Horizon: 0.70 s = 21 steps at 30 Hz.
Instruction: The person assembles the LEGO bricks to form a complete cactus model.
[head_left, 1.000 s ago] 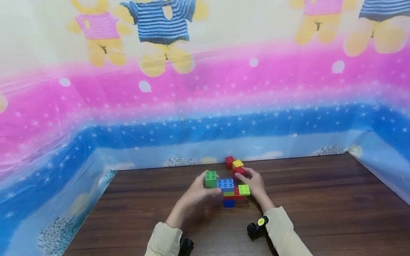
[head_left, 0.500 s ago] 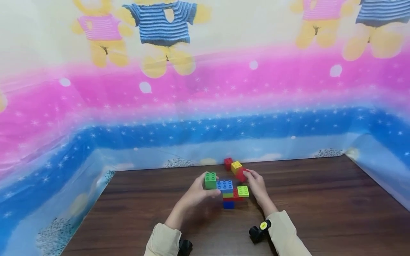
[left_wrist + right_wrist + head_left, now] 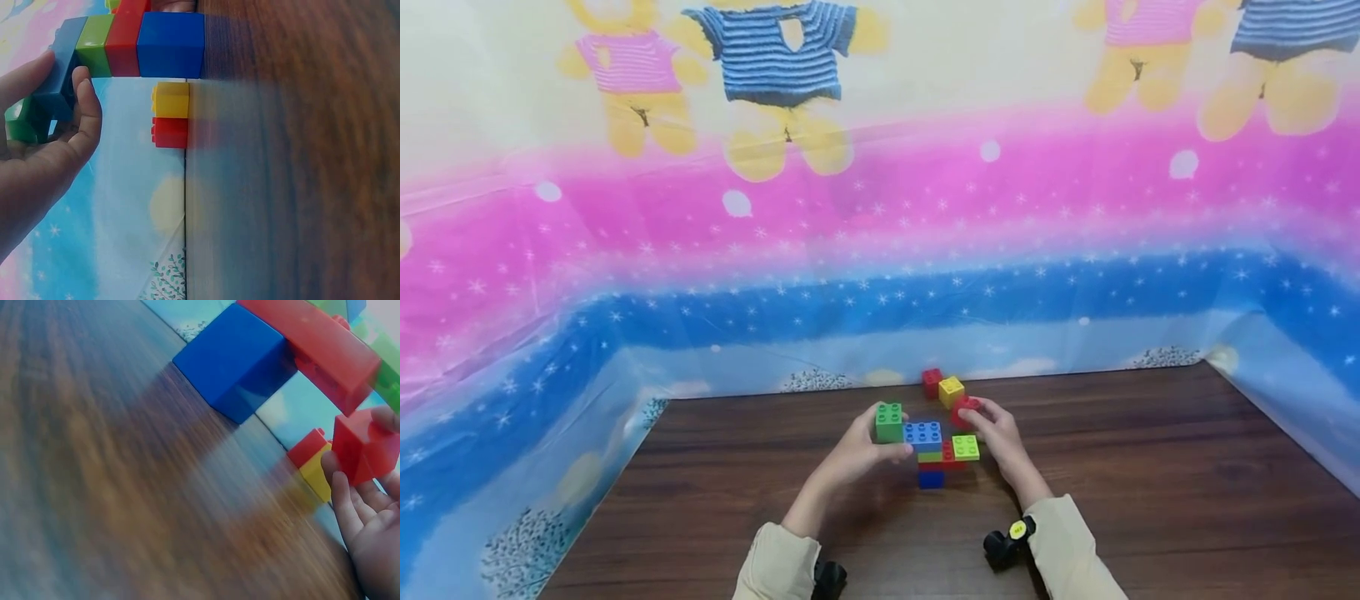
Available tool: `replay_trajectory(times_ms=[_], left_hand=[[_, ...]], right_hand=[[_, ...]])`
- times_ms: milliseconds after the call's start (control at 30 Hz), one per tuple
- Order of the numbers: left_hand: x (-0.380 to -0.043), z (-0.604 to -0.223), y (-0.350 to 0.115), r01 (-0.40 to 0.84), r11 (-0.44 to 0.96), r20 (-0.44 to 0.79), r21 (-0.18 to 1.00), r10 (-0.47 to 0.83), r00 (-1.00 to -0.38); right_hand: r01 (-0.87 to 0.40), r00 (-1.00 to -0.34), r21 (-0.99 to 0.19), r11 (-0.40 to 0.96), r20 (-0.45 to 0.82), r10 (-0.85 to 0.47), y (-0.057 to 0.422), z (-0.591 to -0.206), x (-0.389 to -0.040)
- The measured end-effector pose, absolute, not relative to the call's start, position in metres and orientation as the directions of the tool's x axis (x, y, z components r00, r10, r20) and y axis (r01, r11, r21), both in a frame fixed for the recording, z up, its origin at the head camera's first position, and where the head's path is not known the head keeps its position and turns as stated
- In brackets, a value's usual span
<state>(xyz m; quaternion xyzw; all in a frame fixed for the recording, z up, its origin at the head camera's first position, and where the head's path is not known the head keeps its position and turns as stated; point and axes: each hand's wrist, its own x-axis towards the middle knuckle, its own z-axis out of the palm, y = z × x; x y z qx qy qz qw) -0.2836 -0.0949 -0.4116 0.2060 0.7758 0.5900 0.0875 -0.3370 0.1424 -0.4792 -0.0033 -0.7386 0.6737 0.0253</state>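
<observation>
Right of the left hand (image 3: 856, 450), which pinches its blue brick (image 3: 922, 433), a stepped stack (image 3: 934, 466) stands while the right hand (image 3: 1003, 440) grips a loose red block (image 3: 963, 412). We judge this a building step; the next move, we think, calls for a steady stack and careful stud alignment. The green block (image 3: 889, 423) hides part of the left hand. We cannot tell whether the red block touches the tabletop (image 3: 1150, 475). Beyond the right hand, a yellow block (image 3: 951, 392) partly hides a red cube (image 3: 931, 383).
</observation>
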Motion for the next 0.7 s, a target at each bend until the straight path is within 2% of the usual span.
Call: replay_trajectory(times_ms=[333,700], left_hand=[[-0.284,-0.411,-0.094,0.211,0.232,0.099,0.950,0.416,-0.904],[-0.284,-0.411,-0.095,0.216,0.245,0.100,0.945,0.411,-0.906]], right_hand=[[0.069,-0.997,-0.997,-0.035,-0.068,-0.027,0.156,-0.474,-0.339],[0.039,-0.993,-0.999,-0.005,-0.038,-0.108,0.167,-0.453,-0.334]])
